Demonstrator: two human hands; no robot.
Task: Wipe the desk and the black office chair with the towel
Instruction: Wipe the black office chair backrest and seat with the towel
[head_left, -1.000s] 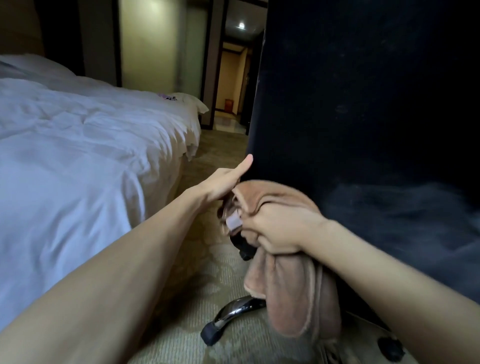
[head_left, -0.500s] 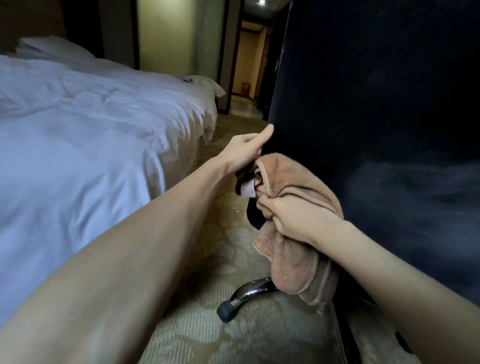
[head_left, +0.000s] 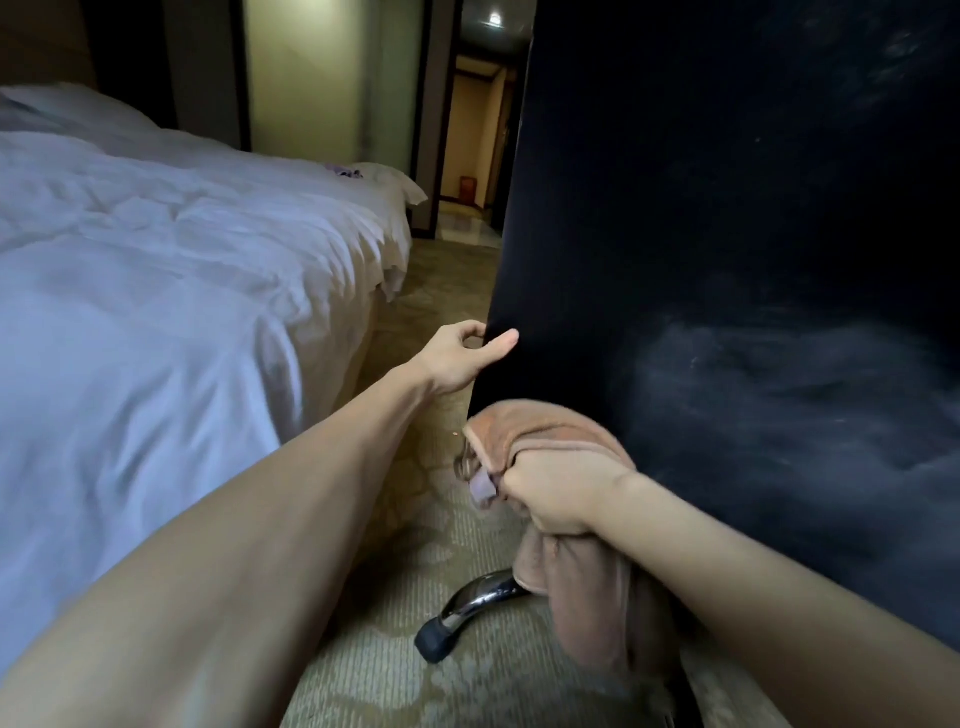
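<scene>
The black office chair (head_left: 727, 234) fills the right half of the view, its tall backrest facing me with pale dusty streaks low down. My left hand (head_left: 462, 356) grips the backrest's left edge, thumb on the near face and fingers curled round behind. My right hand (head_left: 558, 496) holds a bunched brown towel (head_left: 587, 597) against the lower left corner of the backrest; the towel's loose end hangs down below my fist. The desk is not in view.
A bed with white bedding (head_left: 156, 312) lies close on the left. Patterned carpet (head_left: 363, 665) runs between bed and chair. A chrome chair leg with a black caster (head_left: 467, 613) sticks out near the floor. A doorway and corridor (head_left: 478, 130) lie at the back.
My left hand shifted from an outstretched thumb near the towel to a grip round the backrest's edge, higher above the towel. My right hand with the towel stays at the lower corner.
</scene>
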